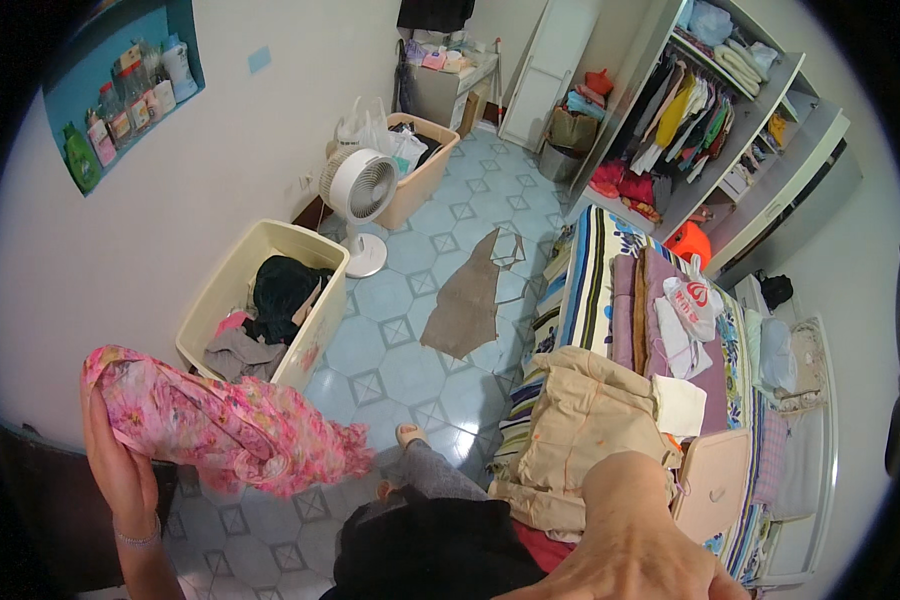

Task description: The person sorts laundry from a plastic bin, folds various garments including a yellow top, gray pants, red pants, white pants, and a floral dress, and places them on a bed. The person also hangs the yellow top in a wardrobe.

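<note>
A pink floral ruffled garment point(225, 427) hangs across the lower left, held up by my left hand point(120, 442), whose fingers are mostly hidden behind the cloth. Near it stands a cream plastic storage bin point(195, 300) with dark, grey and pink clothes point(285, 300) inside. My right hand point(637, 555) is at the lower right, close to the camera and over the bed's near part; its fingers are not clearly visible. Beyond it a beige cloth garment point(585, 412) lies on the striped bed point(592, 285), beside a pale pink plastic lid point(714, 484).
A white fan point(360, 187) and a peach bin point(420, 180) stand along the left wall. A brown flat piece point(465, 307) lies on the tiled floor. An open wardrobe point(690, 120) with hanging clothes is at the upper right. Bottles point(131, 97) fill a wall niche.
</note>
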The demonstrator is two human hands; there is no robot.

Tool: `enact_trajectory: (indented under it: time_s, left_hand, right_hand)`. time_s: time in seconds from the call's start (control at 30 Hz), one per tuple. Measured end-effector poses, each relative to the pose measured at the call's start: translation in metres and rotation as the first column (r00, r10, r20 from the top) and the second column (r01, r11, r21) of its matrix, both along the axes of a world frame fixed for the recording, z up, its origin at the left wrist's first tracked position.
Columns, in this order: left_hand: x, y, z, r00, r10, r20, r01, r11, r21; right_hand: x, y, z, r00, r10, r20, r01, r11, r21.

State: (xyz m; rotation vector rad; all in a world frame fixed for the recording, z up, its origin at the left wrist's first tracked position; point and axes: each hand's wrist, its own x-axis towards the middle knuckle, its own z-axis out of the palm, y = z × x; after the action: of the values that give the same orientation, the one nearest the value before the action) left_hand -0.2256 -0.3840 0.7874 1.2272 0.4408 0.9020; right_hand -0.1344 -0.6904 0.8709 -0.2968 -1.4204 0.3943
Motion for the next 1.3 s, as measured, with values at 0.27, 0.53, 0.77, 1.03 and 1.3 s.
enact_trajectory:
  time_s: [0.27, 0.53, 0.77, 1.03, 1.3]
  left_hand:
    - [-0.003, -0.003, 0.002, 0.999, 0.039, 0.022, -0.038, 0.999, -0.036]
    - [-0.014, -0.012, 0.008, 0.998, 0.017, 0.062, -0.015, 1.0, -0.027]
    - [-0.028, -0.01, 0.009, 0.974, 0.161, -0.157, -0.051, 0.839, 0.542]
    - [-0.017, -0.028, 0.024, 0.995, 0.091, 0.035, -0.096, 0.982, 0.165]
    - [-0.038, -0.032, 0.037, 0.957, 0.254, -0.139, -0.098, 0.735, 0.671]
  right_hand:
    - [0.003, 0.0, -0.004, 1.0, -0.003, 0.001, 0.003, 1.0, -0.004]
    - [-0.007, 0.002, -0.011, 0.99, -0.025, -0.14, 0.033, 0.998, 0.056]
    - [0.005, 0.013, -0.02, 0.997, 0.074, -0.031, -0.072, 0.996, 0.051]
    - [-0.005, 0.012, -0.048, 0.936, 0.231, -0.265, -0.243, 0.97, -0.015]
    - [-0.04, 0.02, -0.042, 0.845, 0.451, -0.289, -0.468, 0.883, 0.009]
